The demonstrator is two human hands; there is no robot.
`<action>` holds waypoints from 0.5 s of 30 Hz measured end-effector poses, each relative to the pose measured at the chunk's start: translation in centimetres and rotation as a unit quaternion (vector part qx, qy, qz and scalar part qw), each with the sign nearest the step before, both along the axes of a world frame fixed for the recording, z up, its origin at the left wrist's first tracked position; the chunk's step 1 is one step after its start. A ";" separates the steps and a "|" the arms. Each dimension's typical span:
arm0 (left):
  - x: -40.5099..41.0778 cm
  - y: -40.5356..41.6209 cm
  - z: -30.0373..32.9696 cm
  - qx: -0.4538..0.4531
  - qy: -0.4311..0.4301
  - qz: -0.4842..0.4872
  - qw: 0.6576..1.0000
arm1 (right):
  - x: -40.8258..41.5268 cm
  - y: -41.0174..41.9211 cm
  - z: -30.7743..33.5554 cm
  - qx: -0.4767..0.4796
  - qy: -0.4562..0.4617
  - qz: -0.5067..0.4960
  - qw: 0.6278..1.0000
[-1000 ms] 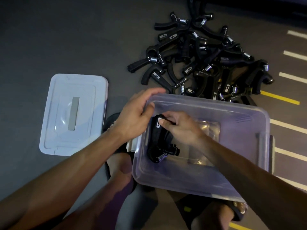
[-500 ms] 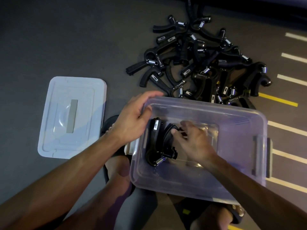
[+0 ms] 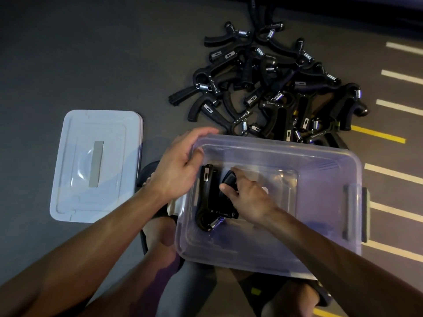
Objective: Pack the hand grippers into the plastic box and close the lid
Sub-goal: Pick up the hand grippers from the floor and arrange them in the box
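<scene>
Hand gripper (image 3: 209, 197) lies in plastic box (image 3: 320, 252) at 9 o'clock wall. Right hand (image 3: 248, 197) pinches its inner handle; left hand (image 3: 180, 170) curls over box rim. Advice: press gripper flat against wall — saves room for pile (image 3: 274, 88) at 12 o'clock. Lid (image 3: 75, 179) on floor, 9 o'clock. Small white labels on handles — unreadable.

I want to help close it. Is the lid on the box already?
No, the lid lies flat on the floor, left of the open plastic box.

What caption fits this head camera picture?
Right hand sets a hand gripper in the clear box; left hand steadies its rim.
</scene>
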State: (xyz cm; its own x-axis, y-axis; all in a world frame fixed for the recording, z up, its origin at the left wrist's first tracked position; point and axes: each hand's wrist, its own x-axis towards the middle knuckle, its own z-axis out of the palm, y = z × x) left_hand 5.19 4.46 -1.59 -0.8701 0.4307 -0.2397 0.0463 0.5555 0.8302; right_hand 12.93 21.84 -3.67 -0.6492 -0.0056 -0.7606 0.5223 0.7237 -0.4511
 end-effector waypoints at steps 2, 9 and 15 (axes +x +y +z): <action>0.0 0.0 0.1 -0.003 0.000 -0.001 1.000 | -0.1 0.3 0.0 -0.014 -0.016 -0.007 1.000; 0.0 0.0 0.3 -0.008 -0.012 0.003 1.000 | -3.3 3.5 5.5 -0.034 0.063 0.045 0.996; 0.0 0.1 0.4 -0.015 -0.013 0.002 1.000 | -10.4 9.3 6.8 -0.072 0.200 -0.159 0.964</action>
